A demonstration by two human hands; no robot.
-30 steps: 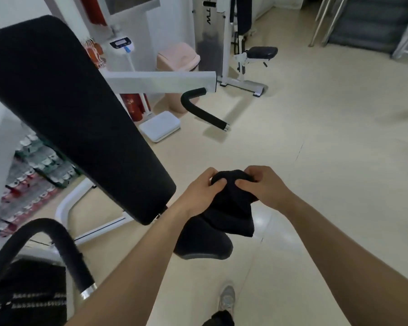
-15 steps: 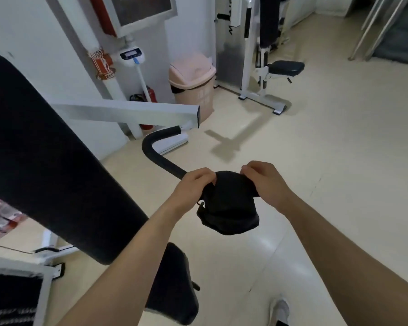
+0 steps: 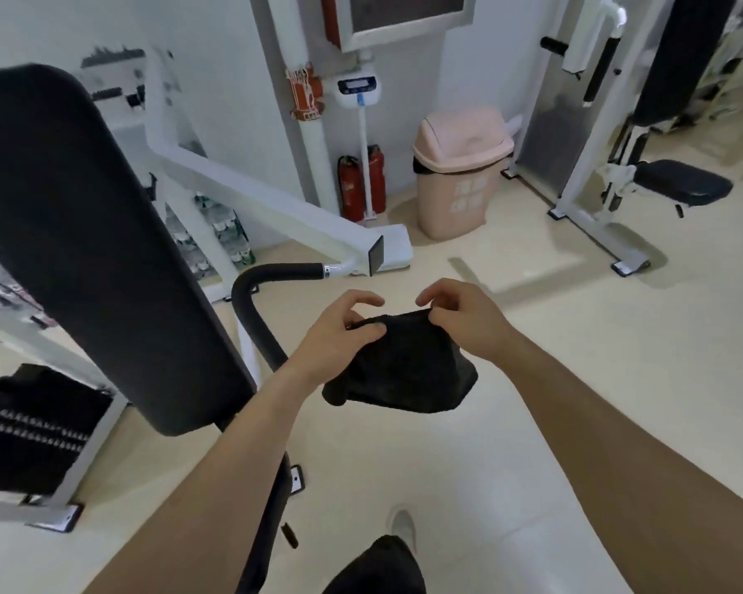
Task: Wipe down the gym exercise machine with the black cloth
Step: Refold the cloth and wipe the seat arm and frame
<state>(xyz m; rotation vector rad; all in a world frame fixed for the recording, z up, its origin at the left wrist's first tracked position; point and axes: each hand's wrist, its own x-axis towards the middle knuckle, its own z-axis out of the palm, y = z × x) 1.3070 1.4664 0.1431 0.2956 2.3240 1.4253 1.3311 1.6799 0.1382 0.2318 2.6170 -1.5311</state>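
Note:
A black cloth (image 3: 404,370) hangs in mid-air at the centre of the head view, held by its top edge. My left hand (image 3: 339,340) pinches the cloth's left top corner and my right hand (image 3: 468,323) pinches the right one. The gym exercise machine fills the left: a long black back pad (image 3: 91,233), a white frame arm (image 3: 267,212) and a curved black handle (image 3: 254,302) just left of my left hand. The cloth touches no part of the machine.
A pink swing-lid bin (image 3: 460,169) stands against the far wall beside red fire extinguishers (image 3: 357,186) and a white scale (image 3: 391,250). A second white machine with a black seat (image 3: 678,186) stands at the right. A black weight stack (image 3: 31,430) sits low left. My shoe (image 3: 404,529) is below.
The view has swung up and right, showing more of the wall and bin. Both hands have drawn apart, stretching the bunched cloth out along its top edge.

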